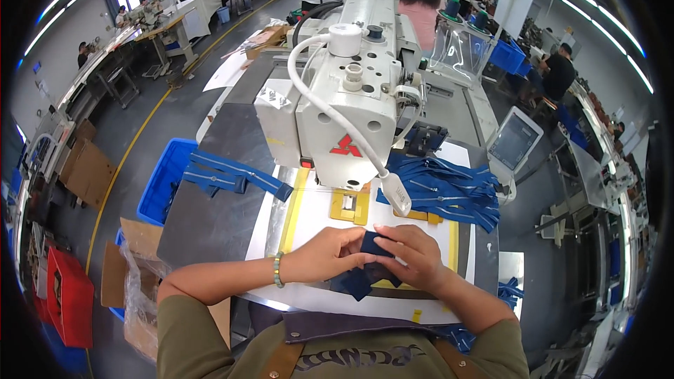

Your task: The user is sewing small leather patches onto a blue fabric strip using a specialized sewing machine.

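Factory floor (140,126), grey, runs far left with a yellow line; other workstations and people stand at the far side. The desk (210,217), dark grey, carries a white sewing machine (344,112) at centre. A white template board (309,228) with yellow edging lies near the person. Blue strap pieces (232,175) lie left, a larger blue pile (449,193) right. A blue bin (161,182) stands off the desk's left edge, cardboard near it. Left hand (326,256) and right hand (414,256) meet, each grip pinching a dark blue fabric piece (368,274) on the board's near edge.
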The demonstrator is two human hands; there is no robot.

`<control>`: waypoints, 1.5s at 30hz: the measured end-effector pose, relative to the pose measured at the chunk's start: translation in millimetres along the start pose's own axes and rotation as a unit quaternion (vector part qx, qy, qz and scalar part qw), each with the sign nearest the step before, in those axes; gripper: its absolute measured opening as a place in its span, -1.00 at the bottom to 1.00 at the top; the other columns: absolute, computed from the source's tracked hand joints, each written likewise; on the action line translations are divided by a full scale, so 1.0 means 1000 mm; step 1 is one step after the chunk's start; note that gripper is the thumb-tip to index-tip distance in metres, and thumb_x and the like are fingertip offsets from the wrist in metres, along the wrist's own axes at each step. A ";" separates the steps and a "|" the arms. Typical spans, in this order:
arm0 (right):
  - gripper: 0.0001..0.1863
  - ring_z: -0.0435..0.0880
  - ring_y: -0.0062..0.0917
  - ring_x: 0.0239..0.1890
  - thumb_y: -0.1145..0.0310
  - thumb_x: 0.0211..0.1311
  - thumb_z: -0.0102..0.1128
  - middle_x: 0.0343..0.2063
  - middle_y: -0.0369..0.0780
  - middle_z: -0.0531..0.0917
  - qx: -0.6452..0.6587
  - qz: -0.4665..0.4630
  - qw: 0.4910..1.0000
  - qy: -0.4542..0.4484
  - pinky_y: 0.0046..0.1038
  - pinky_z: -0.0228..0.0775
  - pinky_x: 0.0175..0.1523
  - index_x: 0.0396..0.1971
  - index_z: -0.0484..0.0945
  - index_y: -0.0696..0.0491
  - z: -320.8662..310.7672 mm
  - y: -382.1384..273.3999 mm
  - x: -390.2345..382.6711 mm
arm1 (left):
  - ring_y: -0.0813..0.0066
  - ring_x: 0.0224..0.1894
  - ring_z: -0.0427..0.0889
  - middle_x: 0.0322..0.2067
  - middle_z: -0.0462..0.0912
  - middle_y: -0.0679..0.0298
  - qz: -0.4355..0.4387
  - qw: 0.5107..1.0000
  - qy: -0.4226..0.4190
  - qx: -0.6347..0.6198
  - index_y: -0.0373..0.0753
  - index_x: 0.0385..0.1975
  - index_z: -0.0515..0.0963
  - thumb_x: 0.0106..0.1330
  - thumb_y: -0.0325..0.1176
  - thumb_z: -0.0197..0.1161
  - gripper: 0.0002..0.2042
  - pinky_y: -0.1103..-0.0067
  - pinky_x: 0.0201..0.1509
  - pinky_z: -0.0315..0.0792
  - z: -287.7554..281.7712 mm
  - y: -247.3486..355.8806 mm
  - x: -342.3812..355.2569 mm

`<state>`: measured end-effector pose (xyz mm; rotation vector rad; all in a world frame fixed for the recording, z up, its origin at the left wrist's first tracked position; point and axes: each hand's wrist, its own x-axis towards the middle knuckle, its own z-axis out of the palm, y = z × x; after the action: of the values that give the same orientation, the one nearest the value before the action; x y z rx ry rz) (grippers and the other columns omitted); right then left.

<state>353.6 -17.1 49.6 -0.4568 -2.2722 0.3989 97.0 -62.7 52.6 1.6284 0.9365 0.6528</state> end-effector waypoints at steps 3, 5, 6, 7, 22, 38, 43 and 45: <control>-0.58 0.80 -0.19 -0.02 0.39 0.14 0.61 0.16 -0.05 0.74 -0.042 -0.093 0.994 -0.028 -0.28 0.71 0.07 0.01 0.73 0.13 0.001 -0.003 0.008 | 0.59 -0.23 0.79 -0.25 0.78 0.24 -0.035 0.982 -0.011 -0.188 -0.34 0.26 0.55 0.61 -0.36 0.26 -0.67 0.66 -0.15 0.67 0.011 -0.020 0.003; -0.55 0.81 -0.19 0.02 0.37 0.13 0.63 0.16 -0.03 0.75 -0.061 -0.110 0.989 -0.078 -0.23 0.71 0.17 0.02 0.73 0.15 0.002 -0.004 0.011 | 0.57 -0.24 0.80 -0.25 0.82 0.19 -0.068 0.974 -0.002 -0.218 -0.34 0.21 0.58 0.65 -0.37 0.21 -0.73 0.64 -0.14 0.68 0.010 -0.023 0.002; -0.57 0.81 -0.19 0.04 0.36 0.15 0.61 0.18 -0.03 0.73 -0.053 -0.109 0.989 -0.086 -0.23 0.71 0.20 0.01 0.72 0.17 0.005 0.003 0.012 | 0.54 -0.26 0.81 -0.26 0.83 0.17 -0.073 0.967 -0.001 -0.246 -0.34 0.15 0.59 0.66 -0.32 0.20 -0.74 0.64 -0.16 0.67 0.007 -0.029 0.005; -0.58 0.80 -0.19 0.07 0.38 0.17 0.60 0.23 -0.03 0.71 -0.059 -0.108 0.988 -0.094 -0.24 0.71 0.19 0.01 0.72 0.18 0.008 0.009 0.012 | 0.52 -0.29 0.81 -0.27 0.83 0.15 -0.085 0.957 0.002 -0.277 -0.35 0.10 0.60 0.68 -0.26 0.18 -0.74 0.63 -0.18 0.67 0.006 -0.035 0.006; -0.71 0.81 -0.40 -0.39 0.43 0.19 0.51 -0.36 -0.23 0.80 -0.067 0.041 0.997 -0.024 -0.36 0.57 -0.36 -0.06 0.82 -0.09 0.028 0.052 0.019 | 0.29 -0.27 0.75 -0.11 0.74 0.10 0.272 0.847 0.170 0.425 -0.30 0.05 0.64 0.34 -0.39 0.51 -0.67 0.51 -0.23 0.62 -0.051 -0.039 -0.001; -0.66 0.76 -0.28 -0.24 0.18 0.10 0.64 -0.25 -0.23 0.74 -0.085 0.061 0.994 -0.040 -0.32 0.63 -0.17 -0.18 0.79 0.00 0.039 0.075 0.026 | 0.33 -0.31 0.75 -0.18 0.80 0.11 0.415 0.699 0.148 0.563 -0.40 -0.20 0.73 0.16 -0.55 0.46 -0.80 0.49 -0.29 0.63 -0.073 -0.060 0.033; -0.67 0.76 -0.27 -0.23 0.18 0.10 0.63 -0.29 -0.24 0.73 -0.138 0.027 0.987 -0.073 -0.30 0.62 -0.18 -0.20 0.77 0.02 0.044 0.077 0.020 | 0.33 -0.27 0.72 -0.18 0.77 0.16 0.344 0.715 0.129 0.595 -0.38 -0.23 0.72 0.16 -0.51 0.48 -0.81 0.50 -0.23 0.63 -0.071 -0.068 0.038; -0.69 0.76 -0.27 -0.26 0.20 0.11 0.61 -0.30 -0.24 0.72 -0.156 0.019 0.983 -0.091 -0.30 0.63 -0.18 -0.21 0.77 0.02 0.046 0.076 0.016 | 0.33 -0.24 0.73 -0.16 0.77 0.15 0.346 0.719 0.126 0.590 -0.38 -0.23 0.72 0.15 -0.50 0.47 -0.80 0.51 -0.21 0.63 -0.070 -0.069 0.038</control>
<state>324.7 51.3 -2.2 -0.6468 -2.5188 0.1034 44.3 13.4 1.8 3.2127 0.9715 0.8384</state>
